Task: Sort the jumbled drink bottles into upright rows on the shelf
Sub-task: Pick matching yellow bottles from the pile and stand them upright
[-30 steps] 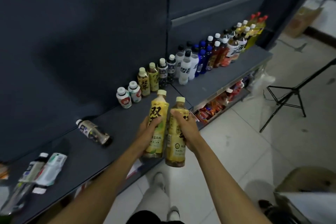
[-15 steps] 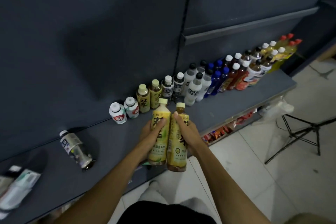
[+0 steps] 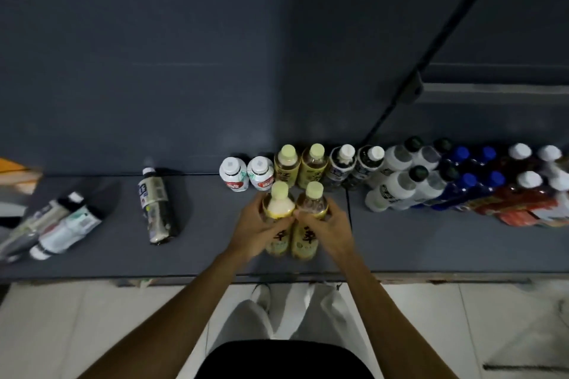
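both hands are clamped on bottles: the left hand [image 3: 257, 232] is wrapped round a tall yellow plastic tea bottle with a pale cap and milky shoulder [image 3: 277, 215], and the right hand [image 3: 331, 231] is wrapped round its twin, a yellow plastic tea bottle with a pale cap and amber shoulder [image 3: 309, 217]. the two stand upright, pressed side by side, on the dark grey shelf [image 3: 431, 243] or just above it; from where i stand i cannot tell whether their bases are fully down. they sit just in front of two matching yellow tea bottles in the back row [image 3: 300, 163], which is where they look meant to go.

my worry is the crowding. the two small white bottles with red labels [image 3: 246, 175] stand just beside the left hand's knuckles, and a push forward or a careless withdrawal could clip them over. to the right, the dark-labelled bottles with white caps [image 3: 354, 163] are near enough that a sideways nudge might start a domino fall along the row of white and blue-capped bottles [image 3: 431, 181]. letting go of both at once, if a base is tilted, could also topple the pair into the back row.

still to sort: a clear bottle with a dark cap lying on its side [image 3: 155, 206] and a few flattened bottles heaped at the left end [image 3: 52, 231].
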